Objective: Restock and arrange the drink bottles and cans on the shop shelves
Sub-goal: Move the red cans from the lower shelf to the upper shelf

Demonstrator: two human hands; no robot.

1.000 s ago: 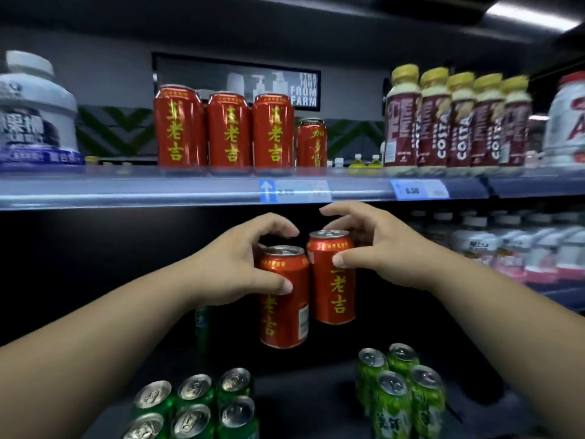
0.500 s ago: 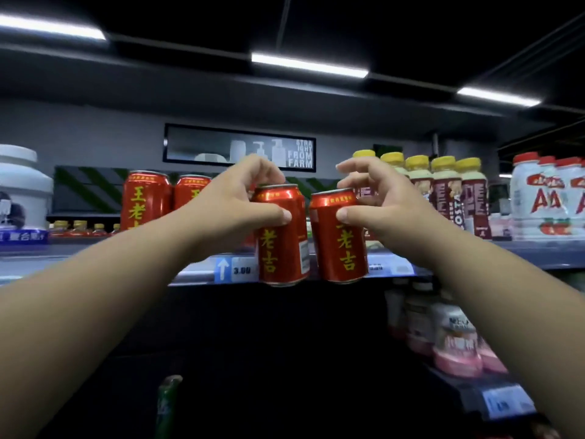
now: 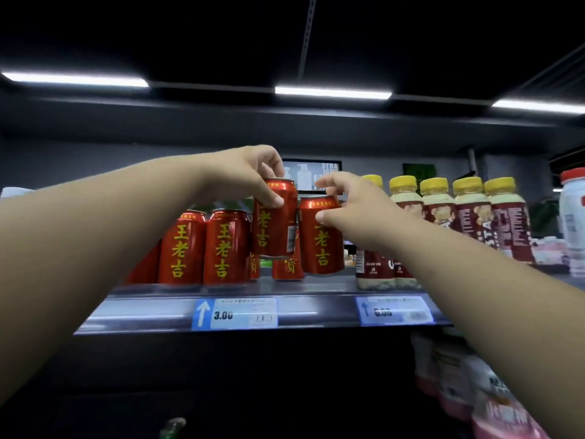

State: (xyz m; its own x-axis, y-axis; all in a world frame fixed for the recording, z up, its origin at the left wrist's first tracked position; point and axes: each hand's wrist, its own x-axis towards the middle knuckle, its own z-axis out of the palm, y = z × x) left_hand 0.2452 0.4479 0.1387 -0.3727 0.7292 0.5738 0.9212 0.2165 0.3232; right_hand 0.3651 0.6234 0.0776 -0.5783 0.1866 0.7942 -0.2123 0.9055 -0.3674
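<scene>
Your left grip [image 3: 250,177] is closed round a red can [image 3: 274,223], held clear above the shelf [image 3: 316,313]. Your right grip [image 3: 357,210] clasps a second red can [image 3: 321,242] just beside it, lower, right of the standing red cans [image 3: 205,248]. Yellow-capped bottles [image 3: 468,217] stand further right.

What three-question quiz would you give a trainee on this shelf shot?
1. True or false: the red metal can gripped by the left hand stands on the grey metal shelf.
2. Which price is on the blue-and-white paper tag under the standing red cans? A 3.00, B 5.00, C 9.00.
3. Fill in: the second red metal can, held by the right hand, is next to brown-labelled plastic bottles with ___ caps.
Key: 1 false, it is held above the shelf; 2 A; 3 yellow.
</scene>
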